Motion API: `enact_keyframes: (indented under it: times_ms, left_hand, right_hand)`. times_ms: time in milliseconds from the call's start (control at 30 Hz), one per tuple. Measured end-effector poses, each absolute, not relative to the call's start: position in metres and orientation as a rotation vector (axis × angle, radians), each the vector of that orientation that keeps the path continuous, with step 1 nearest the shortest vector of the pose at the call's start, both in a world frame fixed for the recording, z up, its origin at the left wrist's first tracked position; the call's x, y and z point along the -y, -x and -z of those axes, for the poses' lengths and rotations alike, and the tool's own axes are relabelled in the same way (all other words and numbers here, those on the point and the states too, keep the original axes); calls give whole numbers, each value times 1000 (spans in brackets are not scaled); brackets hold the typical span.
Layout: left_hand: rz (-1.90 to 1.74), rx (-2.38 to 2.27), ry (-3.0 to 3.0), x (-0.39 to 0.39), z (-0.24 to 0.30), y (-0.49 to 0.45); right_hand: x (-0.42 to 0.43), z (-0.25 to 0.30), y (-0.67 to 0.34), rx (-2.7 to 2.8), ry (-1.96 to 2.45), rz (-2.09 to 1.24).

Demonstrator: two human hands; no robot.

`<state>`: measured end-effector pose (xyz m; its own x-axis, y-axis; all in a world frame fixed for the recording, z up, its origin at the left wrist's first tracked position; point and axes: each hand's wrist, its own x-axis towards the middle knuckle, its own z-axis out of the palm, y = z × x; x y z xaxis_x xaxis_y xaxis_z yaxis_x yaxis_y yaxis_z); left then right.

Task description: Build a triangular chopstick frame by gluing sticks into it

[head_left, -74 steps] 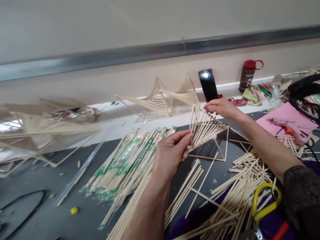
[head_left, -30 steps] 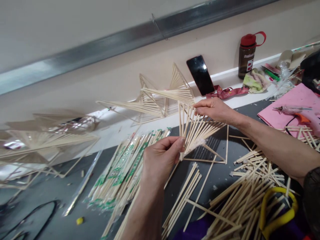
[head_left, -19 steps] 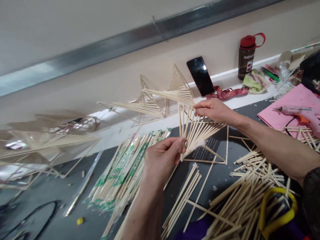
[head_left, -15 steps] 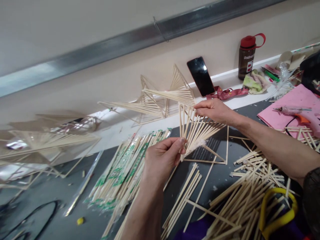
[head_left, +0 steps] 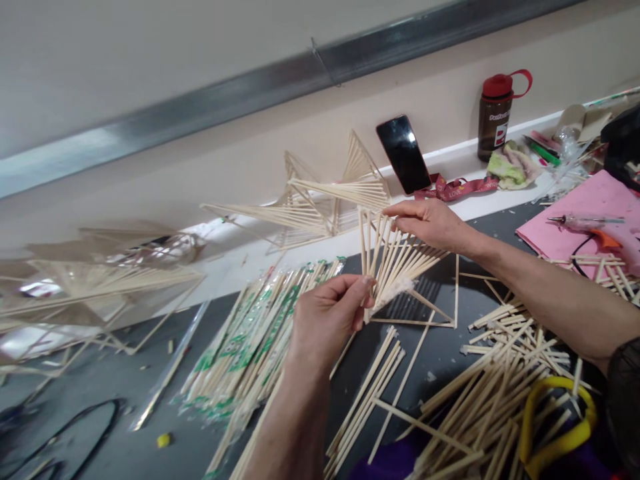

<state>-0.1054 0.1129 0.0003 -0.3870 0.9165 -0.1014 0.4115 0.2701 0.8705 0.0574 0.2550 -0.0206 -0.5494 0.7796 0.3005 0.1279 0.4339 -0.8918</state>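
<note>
A fan-shaped frame of wooden chopsticks [head_left: 395,267] stands on the dark table, with a whitish fluffy patch of glue where the sticks meet low down. My left hand [head_left: 333,303] is closed in a pinch on a chopstick at the frame's lower left corner. Over the frame's upper edge, my right hand [head_left: 433,223] has its fingers reaching left along the stick tops; they touch the sticks, and the thumb is partly hidden. Several loose chopsticks [head_left: 373,390] lie just in front of the frame.
Wrapped chopsticks [head_left: 255,333] lie left; a loose pile [head_left: 490,400] with yellow-handled scissors [head_left: 527,427] is at front right. Other stick frames [head_left: 310,207] stand behind. A phone [head_left: 404,155], bottle [head_left: 495,120] and glue gun [head_left: 600,230] on pink cloth [head_left: 545,230] are beyond.
The fingers of my right hand have stretched slightly further left along the stick tops. My left hand keeps its pinch at the lower corner.
</note>
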Motion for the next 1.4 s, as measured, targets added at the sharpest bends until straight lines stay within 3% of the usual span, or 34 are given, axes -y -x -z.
enact_keyframes:
  times_ms: [567,1400]
  left_hand:
    - [-1009,-1963,-1296,-111,0,103]
    - [-997,-1948,-1260,-113,4,106]
  right_hand:
    - [-248,17,-64,2154,845,-766]
    - [-252,24,-61,2083,735,-880]
